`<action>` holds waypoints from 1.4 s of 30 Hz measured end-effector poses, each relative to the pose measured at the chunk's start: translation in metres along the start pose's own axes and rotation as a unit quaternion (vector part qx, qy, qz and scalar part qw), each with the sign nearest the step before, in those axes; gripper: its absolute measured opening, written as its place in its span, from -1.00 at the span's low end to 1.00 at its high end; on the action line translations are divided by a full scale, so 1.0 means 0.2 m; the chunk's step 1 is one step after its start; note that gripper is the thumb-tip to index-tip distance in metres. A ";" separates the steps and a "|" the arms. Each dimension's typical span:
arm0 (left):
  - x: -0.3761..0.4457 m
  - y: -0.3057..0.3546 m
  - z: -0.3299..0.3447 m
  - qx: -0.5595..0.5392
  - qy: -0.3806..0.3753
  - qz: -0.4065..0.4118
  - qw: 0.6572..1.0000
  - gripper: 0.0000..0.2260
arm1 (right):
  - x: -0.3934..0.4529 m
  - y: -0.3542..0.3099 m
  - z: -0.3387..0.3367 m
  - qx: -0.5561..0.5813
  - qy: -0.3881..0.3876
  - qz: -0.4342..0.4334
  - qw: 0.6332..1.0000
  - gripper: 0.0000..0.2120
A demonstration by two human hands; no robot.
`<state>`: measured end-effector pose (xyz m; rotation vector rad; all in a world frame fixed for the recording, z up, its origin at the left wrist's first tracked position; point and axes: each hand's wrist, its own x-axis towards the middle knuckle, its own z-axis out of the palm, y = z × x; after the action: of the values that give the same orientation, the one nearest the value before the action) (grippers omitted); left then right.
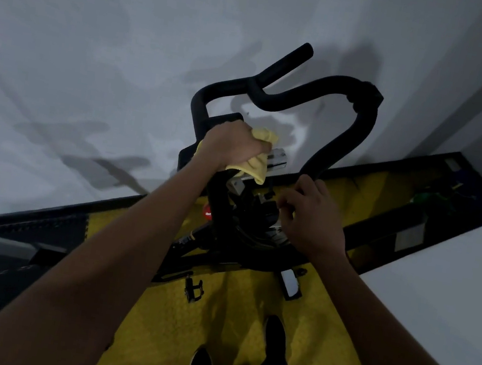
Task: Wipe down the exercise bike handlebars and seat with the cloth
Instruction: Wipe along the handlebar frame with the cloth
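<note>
Your left hand point(233, 143) has its grip closed around a bunched yellow cloth point(257, 161), fingers curled over the top of it, and it presses the cloth down on the left side of the black exercise bike handlebars point(331, 114), where the foam-covered bar meets the centre mount. Folds of the cloth spill out above and below that grip. Just to the right of the cloth, a small silver bracket point(277, 158) shows on the mount. Your right hand point(310, 214) sits lower and to the right of the left one, its grip empty and the fingers loosely bent; its fingertips lie at the lower end of the right handlebar loop, though you cannot tell whether they touch the foam. The handlebar loops rise away from both hands toward the grey wall point(99, 36). Below your left forearm a red knob point(207, 211) sticks out from the bike frame point(245, 226), and lower still a pedal point(194, 289) hangs over the yellow floor mat point(168, 327). Your dark shoes point(275, 331) stand on that mat. At the far left edge a dark rounded shape shows, too cut off to name.
</note>
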<state>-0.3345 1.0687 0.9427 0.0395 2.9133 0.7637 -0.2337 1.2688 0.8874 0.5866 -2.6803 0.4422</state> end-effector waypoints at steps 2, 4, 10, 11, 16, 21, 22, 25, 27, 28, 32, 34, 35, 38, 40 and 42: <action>-0.03 0.00 0.03 -0.018 0.041 0.001 0.999 -0.60 | 0.00 0.01 0.00 0.003 -0.003 0.004 1.000 -0.96; -0.07 -0.02 0.07 -0.016 0.104 0.015 0.994 -0.58 | 0.00 0.01 0.01 0.005 -0.002 0.005 1.000 -0.95; -0.31 -0.12 0.25 0.010 0.278 0.156 0.948 -0.62 | -0.02 0.01 0.01 0.011 0.006 0.001 1.000 -0.95; -0.35 -0.14 0.27 0.017 0.284 0.170 0.944 -0.60 | -0.02 0.00 0.01 0.011 0.008 -0.001 1.000 -0.95; -0.49 -0.19 0.39 0.006 0.303 0.146 0.942 -0.48 | -0.02 0.00 0.01 0.011 0.007 -0.003 1.000 -0.94; -0.48 -0.24 0.41 0.022 0.253 0.149 0.956 -0.71 | -0.02 0.00 0.01 0.015 0.002 0.005 1.000 -0.95; -0.45 -0.22 0.39 -0.066 0.263 0.121 0.955 -0.65 | -0.02 0.00 0.01 0.019 0.003 0.003 1.000 -0.93; -0.40 -0.16 0.29 -0.182 0.256 0.015 0.949 -0.41 | -0.02 0.00 0.01 0.025 0.005 0.004 1.000 -0.82; -0.36 -0.14 0.23 -0.186 0.250 -0.028 0.950 -0.38 | -0.02 -0.01 0.01 0.024 0.000 0.009 1.000 -0.82; -0.32 -0.15 0.20 -0.179 0.239 -0.051 0.953 -0.37 | -0.02 -0.01 0.00 0.022 -0.004 0.014 1.000 -0.82; -0.06 -0.20 0.09 -0.111 0.153 -0.097 0.977 -0.35 | -0.02 -0.02 0.00 0.015 -0.009 0.026 1.000 -0.74; 0.03 -0.23 0.02 -0.066 0.103 -0.073 0.990 -0.34 | -0.01 -0.02 0.00 0.013 -0.014 0.029 0.999 -0.74; 0.07 -0.26 -0.01 -0.048 0.077 -0.055 0.994 -0.34 | -0.01 -0.02 0.00 0.013 -0.017 0.029 0.999 -0.75; 0.09 -0.29 -0.04 -0.058 0.049 -0.033 0.997 -0.29 | -0.01 -0.01 0.01 0.019 -0.016 0.029 0.999 -0.81; 0.06 -0.27 -0.02 -0.076 0.087 -0.040 0.992 -0.29 | -0.01 -0.01 0.00 0.023 -0.013 0.029 0.999 -0.86; 0.01 -0.24 0.00 -0.074 0.111 -0.035 0.990 -0.36 | -0.01 -0.01 0.00 0.021 -0.017 0.028 0.999 -0.89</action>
<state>-0.3352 1.0269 0.9181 -0.1730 3.0324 1.0317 -0.2303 1.2671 0.8866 0.5362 -2.7319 0.5101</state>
